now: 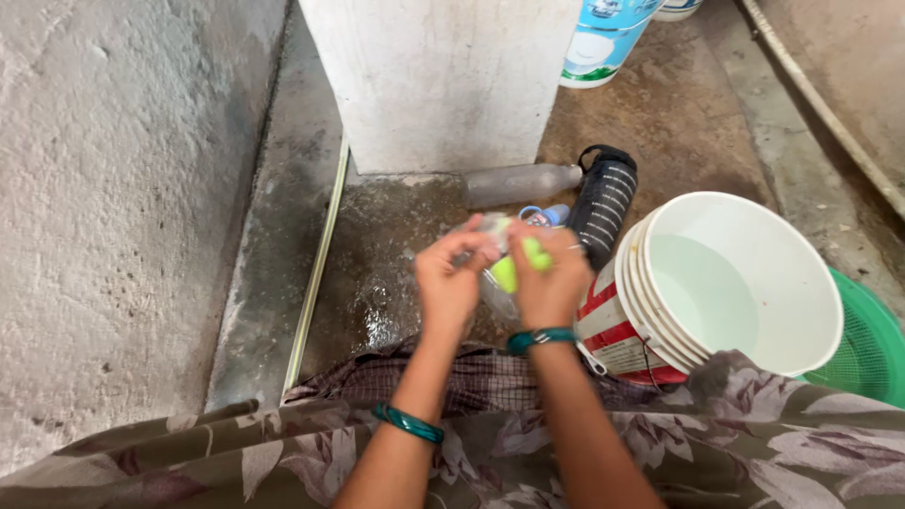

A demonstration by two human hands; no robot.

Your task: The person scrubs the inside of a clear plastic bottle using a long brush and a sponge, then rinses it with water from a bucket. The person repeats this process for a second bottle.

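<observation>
From the head camera, both hands meet over a wet concrete floor (377,273). The left hand (451,281) has its fingers curled round a clear plastic bottle (495,287), and the right hand (550,283) is closed on a yellow-green scrubber (514,267) pressed against that bottle, so the bottle sits between the two palms, held above the floor. Just beyond the hands a second clear bottle (520,184) lies on its side against the foot of a white pillar (438,85), with a black ribbed bottle (603,203) beside it. A white bucket (745,283) of water stands close to the right wrist, a green basket (872,344) behind it. To the left, a rough wall (113,207) and a thin pipe (316,273) bound the open strip of floor.
</observation>
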